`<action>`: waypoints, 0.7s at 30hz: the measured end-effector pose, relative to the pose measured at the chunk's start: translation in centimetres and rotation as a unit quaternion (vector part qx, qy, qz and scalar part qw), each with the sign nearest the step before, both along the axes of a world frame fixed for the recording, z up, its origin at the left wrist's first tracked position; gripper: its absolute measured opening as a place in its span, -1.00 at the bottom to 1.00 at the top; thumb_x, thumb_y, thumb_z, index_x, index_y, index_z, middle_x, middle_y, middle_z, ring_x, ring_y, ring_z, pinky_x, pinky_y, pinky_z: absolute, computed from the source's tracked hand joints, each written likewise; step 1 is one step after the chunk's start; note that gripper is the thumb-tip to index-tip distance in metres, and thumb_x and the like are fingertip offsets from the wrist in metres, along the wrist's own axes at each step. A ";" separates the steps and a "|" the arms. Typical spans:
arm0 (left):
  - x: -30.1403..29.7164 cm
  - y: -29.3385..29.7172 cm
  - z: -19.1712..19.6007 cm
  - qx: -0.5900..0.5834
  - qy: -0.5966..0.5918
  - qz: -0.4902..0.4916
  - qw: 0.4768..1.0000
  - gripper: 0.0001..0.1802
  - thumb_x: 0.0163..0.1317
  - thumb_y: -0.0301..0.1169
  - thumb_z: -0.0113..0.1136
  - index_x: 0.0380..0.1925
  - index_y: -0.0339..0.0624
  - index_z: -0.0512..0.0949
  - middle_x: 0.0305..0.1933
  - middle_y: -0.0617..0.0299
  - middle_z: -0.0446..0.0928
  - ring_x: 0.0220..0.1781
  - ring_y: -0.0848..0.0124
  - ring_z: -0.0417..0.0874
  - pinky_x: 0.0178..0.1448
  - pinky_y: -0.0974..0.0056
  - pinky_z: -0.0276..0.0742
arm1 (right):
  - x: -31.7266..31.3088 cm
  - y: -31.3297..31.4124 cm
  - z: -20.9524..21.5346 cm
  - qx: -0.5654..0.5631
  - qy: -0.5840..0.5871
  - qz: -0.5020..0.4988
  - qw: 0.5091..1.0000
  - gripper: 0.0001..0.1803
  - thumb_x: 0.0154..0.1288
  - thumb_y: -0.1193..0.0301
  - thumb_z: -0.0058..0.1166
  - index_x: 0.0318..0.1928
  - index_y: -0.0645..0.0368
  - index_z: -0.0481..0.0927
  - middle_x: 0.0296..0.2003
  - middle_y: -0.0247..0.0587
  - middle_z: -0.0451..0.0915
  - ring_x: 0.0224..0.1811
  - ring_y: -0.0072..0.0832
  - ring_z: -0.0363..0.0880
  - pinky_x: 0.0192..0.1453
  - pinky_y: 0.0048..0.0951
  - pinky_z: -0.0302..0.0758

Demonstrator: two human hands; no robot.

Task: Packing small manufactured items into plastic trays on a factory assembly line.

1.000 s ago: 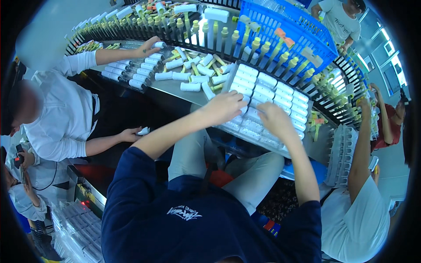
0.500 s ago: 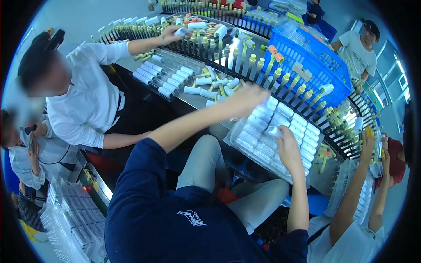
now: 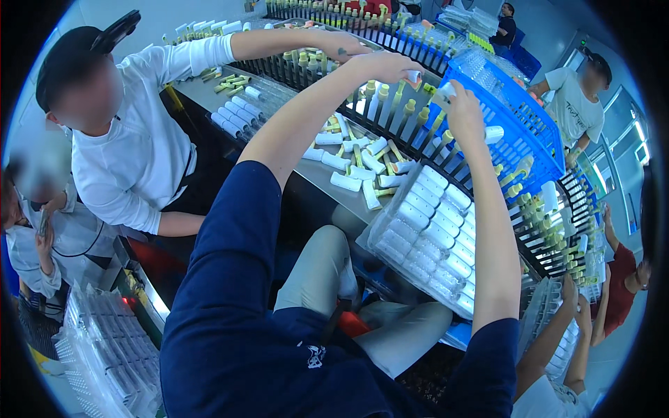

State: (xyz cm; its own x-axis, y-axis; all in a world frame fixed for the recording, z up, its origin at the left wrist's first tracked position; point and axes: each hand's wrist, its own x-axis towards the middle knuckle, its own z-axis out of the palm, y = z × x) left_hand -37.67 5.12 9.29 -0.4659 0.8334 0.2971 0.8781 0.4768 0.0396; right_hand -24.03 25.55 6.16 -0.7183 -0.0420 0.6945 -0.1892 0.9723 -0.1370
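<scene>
Both my arms stretch forward to the row of black posts with pale yellow tops (image 3: 410,106). My left hand (image 3: 387,67) is closed, its fingertips on a small white cylindrical piece with an orange end (image 3: 414,77). A little to its right, my right hand (image 3: 465,113) is raised beside the blue crate, fingers closed around a white piece (image 3: 446,91) that they partly cover. Below my right forearm a clear plastic tray (image 3: 377,245) lies tilted near my lap, filled with rows of white cylindrical pieces (image 3: 431,207).
Loose white pieces with yellow stems (image 3: 362,159) lie on the metal table left of the tray. A blue crate (image 3: 512,104) stands behind the posts. At left, a co-worker's arm (image 3: 293,43) reaches over the posts. Stacked clear trays (image 3: 115,348) stand lower left.
Both my hands have left the tray and moved up and away to the posts. The co-worker on the left has reached farther right along the posts.
</scene>
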 end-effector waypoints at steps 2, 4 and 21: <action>-0.6 -0.1 -0.3 0.025 -0.034 -0.022 0.999 -0.55 0.38 -0.35 -0.09 0.26 0.03 0.45 0.19 0.06 0.54 0.25 0.06 0.50 0.37 0.03 0.35 | -2.4 -0.6 -0.8 0.028 -0.059 -0.019 0.998 -0.54 0.25 0.52 0.02 0.20 0.13 0.46 -0.03 0.07 0.54 0.08 0.00 0.51 0.07 -0.03 0.52; -1.9 -1.5 -0.9 0.007 -0.031 -0.021 0.999 -0.52 0.31 -0.39 -0.06 0.24 0.03 0.46 0.16 0.06 0.55 0.21 0.03 0.50 0.36 0.00 0.34 | -4.8 -3.0 -2.0 0.056 -0.036 -0.027 0.997 -0.52 0.20 0.52 0.03 0.18 0.15 0.46 -0.01 0.05 0.53 0.07 -0.01 0.51 0.06 -0.02 0.53; -0.2 -4.1 -8.3 0.474 -0.081 0.168 0.860 -0.67 0.20 -0.49 0.26 -0.04 -0.28 0.48 -0.23 0.11 0.64 -0.25 0.22 0.68 -0.14 0.19 0.58 | -12.6 -10.3 -0.2 -0.053 -0.106 0.158 0.980 -0.61 0.27 0.52 0.07 0.13 0.20 0.52 -0.05 0.19 0.61 0.05 0.08 0.57 0.13 -0.02 0.48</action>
